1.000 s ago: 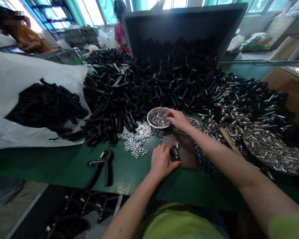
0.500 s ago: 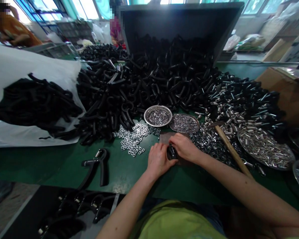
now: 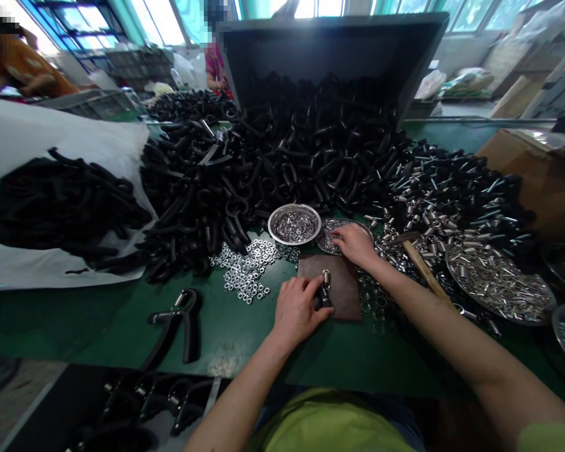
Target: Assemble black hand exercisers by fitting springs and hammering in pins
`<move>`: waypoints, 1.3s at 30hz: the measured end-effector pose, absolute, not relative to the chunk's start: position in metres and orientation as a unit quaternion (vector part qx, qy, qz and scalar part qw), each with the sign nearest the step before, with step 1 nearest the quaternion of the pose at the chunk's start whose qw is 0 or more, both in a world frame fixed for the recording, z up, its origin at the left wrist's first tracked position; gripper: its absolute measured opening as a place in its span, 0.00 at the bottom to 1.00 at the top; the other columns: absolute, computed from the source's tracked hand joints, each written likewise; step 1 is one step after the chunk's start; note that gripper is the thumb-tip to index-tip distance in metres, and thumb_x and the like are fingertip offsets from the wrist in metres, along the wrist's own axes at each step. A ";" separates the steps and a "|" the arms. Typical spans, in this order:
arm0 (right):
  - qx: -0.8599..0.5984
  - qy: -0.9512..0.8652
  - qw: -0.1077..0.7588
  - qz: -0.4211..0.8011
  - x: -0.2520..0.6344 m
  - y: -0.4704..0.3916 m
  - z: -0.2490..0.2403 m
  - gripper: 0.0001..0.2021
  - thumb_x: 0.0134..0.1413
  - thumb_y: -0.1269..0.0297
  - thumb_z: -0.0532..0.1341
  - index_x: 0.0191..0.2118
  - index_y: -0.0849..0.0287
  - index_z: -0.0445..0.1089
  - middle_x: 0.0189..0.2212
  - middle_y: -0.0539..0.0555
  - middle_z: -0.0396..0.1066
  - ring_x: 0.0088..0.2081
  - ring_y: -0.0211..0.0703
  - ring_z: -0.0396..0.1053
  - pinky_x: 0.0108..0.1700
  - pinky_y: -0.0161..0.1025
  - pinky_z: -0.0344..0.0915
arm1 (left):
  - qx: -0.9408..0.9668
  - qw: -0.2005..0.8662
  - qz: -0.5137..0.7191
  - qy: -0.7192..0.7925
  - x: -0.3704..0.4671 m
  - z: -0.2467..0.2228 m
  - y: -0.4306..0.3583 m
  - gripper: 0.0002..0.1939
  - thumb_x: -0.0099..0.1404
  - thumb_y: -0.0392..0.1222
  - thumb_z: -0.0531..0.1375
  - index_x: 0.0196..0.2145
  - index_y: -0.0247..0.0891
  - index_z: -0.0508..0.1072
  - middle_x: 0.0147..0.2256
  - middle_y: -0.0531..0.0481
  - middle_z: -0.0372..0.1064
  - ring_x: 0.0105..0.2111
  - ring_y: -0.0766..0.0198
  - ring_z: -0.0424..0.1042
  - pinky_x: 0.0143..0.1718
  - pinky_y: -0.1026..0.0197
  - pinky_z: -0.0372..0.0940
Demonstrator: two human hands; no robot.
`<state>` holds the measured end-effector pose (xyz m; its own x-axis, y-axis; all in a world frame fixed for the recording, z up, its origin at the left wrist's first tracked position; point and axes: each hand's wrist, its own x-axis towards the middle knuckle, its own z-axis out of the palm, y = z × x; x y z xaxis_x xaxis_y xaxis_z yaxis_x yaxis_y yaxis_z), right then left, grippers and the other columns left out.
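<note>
My left hand [image 3: 295, 311] is closed around a short black part with a metal coil spring [image 3: 326, 277] at its upper end. Both rest on a flat brown plate [image 3: 346, 295]; my fingers hide some of the black part. My right hand [image 3: 356, 245] is over a shallow metal dish [image 3: 324, 243] of small metal pieces. Its fingertips are pinched together among the pieces, and whatever is between them is too small to make out. Left of my left hand, a pile of shiny nuts or rings [image 3: 250, 270] lies on the green table [image 3: 245, 339].
A bowl of pins [image 3: 294, 225] stands behind the plate. Black handles [image 3: 273, 163] heap up beyond it, spilling from a dark bin [image 3: 334, 56]. A hammer [image 3: 424, 267], springs and a tray of pins [image 3: 499, 276] lie right. A black hand gripper [image 3: 188, 326] lies left.
My right hand has left the black part and moved up and right to the dish. The brown plate and the spring now show. My left hand stays on the part.
</note>
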<state>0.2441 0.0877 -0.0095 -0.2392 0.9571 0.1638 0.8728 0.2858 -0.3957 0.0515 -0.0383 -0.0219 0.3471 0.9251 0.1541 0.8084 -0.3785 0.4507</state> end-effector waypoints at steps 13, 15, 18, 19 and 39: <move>-0.639 -0.706 0.248 0.178 0.246 0.113 -0.012 0.06 0.52 0.69 0.59 0.35 0.61 0.72 0.33 0.57 0.75 0.38 0.45 0.71 0.43 0.40 0.63 | 0.547 0.457 0.400 0.577 0.051 -0.017 -0.032 0.29 0.49 0.52 0.67 0.48 0.39 0.71 0.41 0.46 0.70 0.43 0.56 0.68 0.48 0.53 0.62; -0.625 -0.700 0.274 0.213 0.247 0.095 -0.003 0.07 0.52 0.66 0.59 0.36 0.61 0.72 0.33 0.55 0.76 0.35 0.42 0.72 0.40 0.39 0.65 | 0.384 0.598 0.448 0.542 0.050 -0.013 -0.032 0.27 0.52 0.54 0.65 0.46 0.37 0.71 0.38 0.46 0.71 0.38 0.59 0.70 0.44 0.55 0.66; -0.568 -0.659 0.358 0.338 0.242 0.056 0.008 0.11 0.50 0.61 0.62 0.39 0.60 0.71 0.33 0.53 0.76 0.34 0.41 0.73 0.38 0.39 0.68 | 0.160 0.732 0.482 0.453 0.049 -0.006 -0.034 0.23 0.56 0.56 0.61 0.41 0.34 0.71 0.33 0.47 0.70 0.29 0.65 0.71 0.36 0.58 0.70; -0.543 -0.636 0.389 0.387 0.239 0.041 0.010 0.11 0.48 0.60 0.63 0.37 0.60 0.72 0.32 0.53 0.76 0.33 0.41 0.74 0.38 0.40 0.68 | 0.111 0.753 0.484 0.432 0.049 -0.003 -0.035 0.22 0.57 0.56 0.61 0.39 0.34 0.71 0.31 0.47 0.70 0.28 0.65 0.71 0.35 0.59 0.70; -0.321 -0.919 0.218 0.069 0.241 0.015 -0.005 0.08 0.60 0.68 0.54 0.41 0.57 0.70 0.34 0.55 0.72 0.35 0.40 0.66 0.35 0.37 0.56 | 0.518 0.596 0.358 0.499 0.040 -0.008 -0.019 0.27 0.52 0.51 0.65 0.48 0.36 0.73 0.45 0.43 0.73 0.45 0.53 0.70 0.50 0.53 0.61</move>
